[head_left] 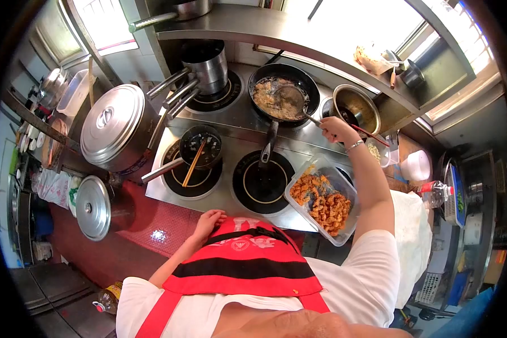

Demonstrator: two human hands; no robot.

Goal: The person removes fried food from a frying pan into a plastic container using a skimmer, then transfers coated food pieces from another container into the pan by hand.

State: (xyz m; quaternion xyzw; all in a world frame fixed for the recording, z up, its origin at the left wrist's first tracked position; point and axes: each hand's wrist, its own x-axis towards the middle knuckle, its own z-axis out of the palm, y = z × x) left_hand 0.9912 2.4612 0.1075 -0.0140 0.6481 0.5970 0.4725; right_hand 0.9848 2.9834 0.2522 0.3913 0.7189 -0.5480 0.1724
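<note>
My right hand [337, 130] is closed around the handle of a skimmer [289, 100], whose round head sits among frying pieces in bubbling oil. They are in a black frying pan [259, 111] on the back of the stove. The pan's handle points toward me. My left hand [210, 220] rests by the stove's front edge beside my red apron [242, 253], fingers stretched out and holding nothing. Close below my right forearm, a clear plastic container [342, 181] holds orange-brown coated pieces [324, 205].
A small pot [201, 138] with chopsticks [193, 164] across it sits front left. Behind it are stacked saucepans [211, 73]. A large lidded stockpot [111, 121] stands left. A metal bowl [372, 107] is right of the pan, below an overhead shelf [253, 28].
</note>
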